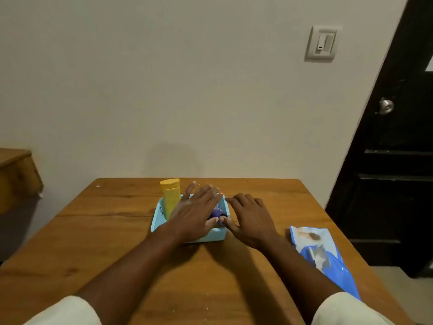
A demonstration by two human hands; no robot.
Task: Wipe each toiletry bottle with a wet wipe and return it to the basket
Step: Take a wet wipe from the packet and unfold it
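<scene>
A light blue basket (157,219) sits in the middle of the wooden table. A yellow bottle (170,198) stands upright in its left side. A purple bottle (216,213) lies in its right side, mostly hidden by my hands. My left hand (195,212) hovers over the basket with its fingers spread and straight, thumb by the purple bottle. My right hand (249,218) is just right of the basket, fingers relaxed, thumb reaching towards the purple bottle. Whether either thumb touches the bottle is unclear.
A blue pack of wet wipes (321,256) lies at the table's right edge. The wall stands right behind the table (93,242). A dark door (393,160) is at the right, and a wooden cabinet (16,174) at the left.
</scene>
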